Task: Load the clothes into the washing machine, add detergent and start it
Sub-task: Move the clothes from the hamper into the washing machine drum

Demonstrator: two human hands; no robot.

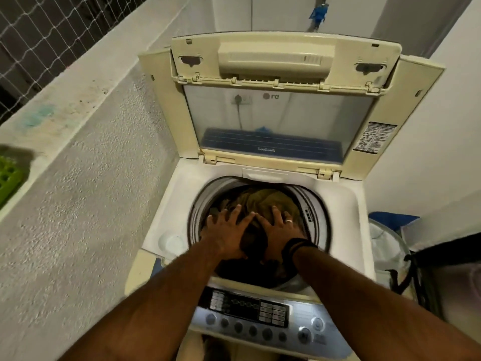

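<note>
A cream top-loading washing machine (335, 194) stands in front of me with its folding lid (276, 105) raised upright. Its round drum is filled with clothes (263, 201), olive-brown on top and dark ones nearer me. My left hand (226, 233) and my right hand (279, 230) lie flat on the pile side by side, fingers spread, palms down. A ring shows on the right hand and dark bands on its wrist. The control panel (250, 316) with buttons and a display runs along the near edge. No detergent is in view.
A rough plastered parapet (86, 157) runs along the left, topped by netting (33, 40). A green plastic object (7, 175) sits on its ledge. To the right stand a laundry basket (387, 246) and a dark bag (447, 272). A white wall closes the right side.
</note>
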